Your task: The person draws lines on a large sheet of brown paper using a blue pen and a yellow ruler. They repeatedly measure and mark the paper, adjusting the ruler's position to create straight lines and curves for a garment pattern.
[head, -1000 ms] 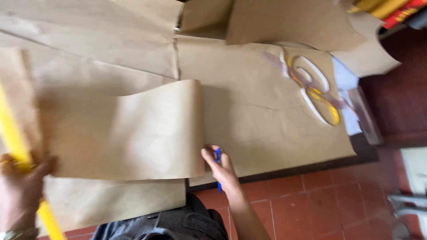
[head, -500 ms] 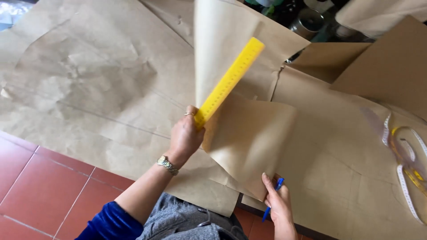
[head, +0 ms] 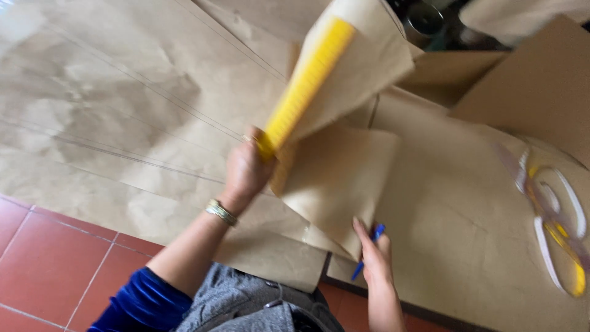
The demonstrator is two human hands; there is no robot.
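Observation:
My left hand [head: 244, 172] grips the lower end of a long yellow ruler [head: 305, 85] together with a fold of brown kraft paper [head: 344, 178], lifted off the surface. The ruler slants up to the right across the raised sheet. My right hand [head: 373, 252] holds a blue pen [head: 369, 252] and pinches the lower edge of the same lifted sheet near the front edge of the paper-covered surface. A bracelet circles my left wrist.
Large creased brown paper [head: 110, 123] with pencilled lines spreads over the floor at left. Transparent yellow-and-white curve templates [head: 553, 227] lie at the right. Red floor tiles [head: 43, 258] show at the lower left. Cardboard sheets [head: 534, 92] and dark containers sit at the top right.
The view has swung left from the templates to the left sheet. My left hand has raised the ruler and the paper fold higher; my right hand keeps the pen at the sheet's edge.

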